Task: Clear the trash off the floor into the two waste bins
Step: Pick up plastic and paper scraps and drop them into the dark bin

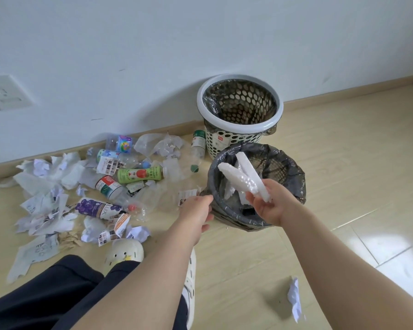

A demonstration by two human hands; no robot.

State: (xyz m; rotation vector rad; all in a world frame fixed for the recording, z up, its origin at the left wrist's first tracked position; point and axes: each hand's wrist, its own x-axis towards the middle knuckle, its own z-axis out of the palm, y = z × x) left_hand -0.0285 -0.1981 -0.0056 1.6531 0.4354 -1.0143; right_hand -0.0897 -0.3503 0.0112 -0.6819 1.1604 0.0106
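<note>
My right hand (270, 203) grips two white foam strips (242, 175) over the mouth of the near bin (293, 184), which has a dark bag liner and some white scraps inside. My left hand (196, 213) reaches out with relaxed fingers at the bin's left rim and holds nothing. Behind it stands a white perforated bin (240, 139) with a clear liner. A heap of trash covers the floor to the left: crumpled paper (48, 172), a green bottle (141, 175), a purple bottle (98, 208) and clear plastic wrap (157, 144).
A lone crumpled paper (295, 298) lies on the floor at the lower right. My dark trouser legs and pale slippers (124, 253) are at the bottom left. The wall with a socket plate (6, 92) runs behind the trash.
</note>
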